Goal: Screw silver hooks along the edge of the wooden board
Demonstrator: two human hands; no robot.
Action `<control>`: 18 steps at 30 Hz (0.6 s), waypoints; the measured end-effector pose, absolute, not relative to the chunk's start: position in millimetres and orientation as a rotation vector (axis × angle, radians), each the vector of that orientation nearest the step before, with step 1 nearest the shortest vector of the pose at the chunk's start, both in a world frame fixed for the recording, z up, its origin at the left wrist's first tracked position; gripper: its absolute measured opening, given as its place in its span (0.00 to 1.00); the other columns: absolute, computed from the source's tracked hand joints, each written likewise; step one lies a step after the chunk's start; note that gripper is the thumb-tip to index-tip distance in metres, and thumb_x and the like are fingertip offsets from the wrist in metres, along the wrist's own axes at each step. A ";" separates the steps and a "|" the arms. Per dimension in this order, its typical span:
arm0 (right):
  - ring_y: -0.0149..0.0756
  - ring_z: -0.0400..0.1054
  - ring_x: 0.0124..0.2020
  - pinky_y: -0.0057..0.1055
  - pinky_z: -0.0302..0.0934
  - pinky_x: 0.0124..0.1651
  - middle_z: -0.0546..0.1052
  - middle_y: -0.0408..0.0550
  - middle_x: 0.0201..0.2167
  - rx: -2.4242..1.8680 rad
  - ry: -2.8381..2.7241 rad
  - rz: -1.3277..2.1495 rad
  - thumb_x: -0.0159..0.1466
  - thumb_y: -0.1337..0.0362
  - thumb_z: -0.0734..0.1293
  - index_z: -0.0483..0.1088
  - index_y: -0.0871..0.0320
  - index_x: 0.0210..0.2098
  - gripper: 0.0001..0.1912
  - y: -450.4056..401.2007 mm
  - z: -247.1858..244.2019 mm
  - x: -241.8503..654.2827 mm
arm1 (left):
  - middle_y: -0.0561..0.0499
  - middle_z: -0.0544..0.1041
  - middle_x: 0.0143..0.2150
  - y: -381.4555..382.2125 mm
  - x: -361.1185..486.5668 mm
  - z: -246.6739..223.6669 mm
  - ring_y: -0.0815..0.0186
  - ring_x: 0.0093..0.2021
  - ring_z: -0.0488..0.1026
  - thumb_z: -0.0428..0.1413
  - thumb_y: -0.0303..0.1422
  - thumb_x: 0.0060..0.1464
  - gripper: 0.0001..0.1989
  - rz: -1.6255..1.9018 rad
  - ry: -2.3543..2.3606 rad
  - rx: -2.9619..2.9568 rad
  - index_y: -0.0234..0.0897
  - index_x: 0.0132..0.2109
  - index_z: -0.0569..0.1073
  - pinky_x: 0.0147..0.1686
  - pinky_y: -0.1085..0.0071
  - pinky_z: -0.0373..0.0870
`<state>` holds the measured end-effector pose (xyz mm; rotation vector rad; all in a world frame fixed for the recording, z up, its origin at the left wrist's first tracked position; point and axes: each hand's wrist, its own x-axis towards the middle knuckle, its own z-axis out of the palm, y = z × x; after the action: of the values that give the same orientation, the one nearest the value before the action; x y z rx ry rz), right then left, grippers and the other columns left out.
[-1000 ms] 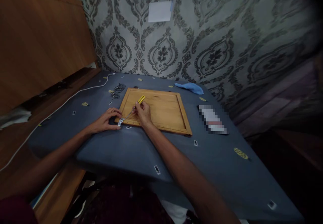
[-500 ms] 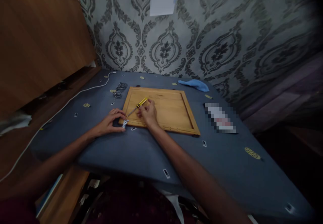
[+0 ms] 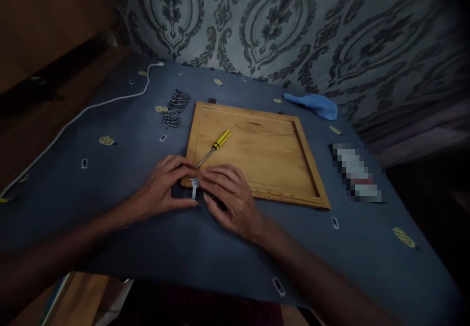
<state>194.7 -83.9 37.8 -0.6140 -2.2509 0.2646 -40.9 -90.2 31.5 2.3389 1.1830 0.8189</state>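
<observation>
A small silver metal fitting (image 3: 194, 187) sits at the near left corner of a framed wooden panel (image 3: 253, 157); I cannot make out its exact kind. My left hand (image 3: 161, 186) grips it from the left, fingers on the panel corner and thumb at the fitting's lower end. From the right, my right hand (image 3: 233, 196) reaches the same fitting, its fingertips pressed together at the fitting and the panel's near edge. A screwdriver (image 3: 220, 141) with a yellow and black handle lies on the panel, its tip close to my fingers.
Several metal wire loops with screws (image 3: 176, 108) lie left of the panel. A white cable (image 3: 110, 102) runs along the table's left side. Beyond the panel's far right corner is a blue cloth (image 3: 316, 104). A blurred-out packet (image 3: 358, 174) rests at the right.
My right hand has let go of the screwdriver, leaving it on the panel, and has come down to the fitting beside my left hand. The view has moved closer and tilted down.
</observation>
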 end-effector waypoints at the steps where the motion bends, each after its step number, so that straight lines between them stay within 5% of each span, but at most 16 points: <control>1: 0.45 0.74 0.56 0.51 0.67 0.59 0.82 0.55 0.51 -0.607 -2.284 0.214 0.68 0.71 0.66 0.74 0.60 0.52 0.13 -83.7 37.7 195.6 | 0.47 0.74 0.55 -90.4 -40.8 32.3 0.56 0.55 0.70 0.66 0.47 0.56 0.23 0.816 1.179 2.351 0.43 0.54 0.75 0.54 0.60 0.67; 18: 0.42 0.73 0.58 0.52 0.62 0.66 0.83 0.51 0.52 -0.699 -2.417 0.073 0.73 0.68 0.62 0.76 0.60 0.47 0.10 -88.4 38.2 194.7 | 0.46 0.73 0.55 -90.6 -39.2 42.7 0.57 0.55 0.69 0.61 0.48 0.62 0.21 0.767 1.139 2.425 0.40 0.54 0.71 0.53 0.61 0.68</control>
<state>194.7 -88.4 38.2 -0.6995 -2.4174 0.0731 -39.2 -90.6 42.7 2.4249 1.1385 0.7666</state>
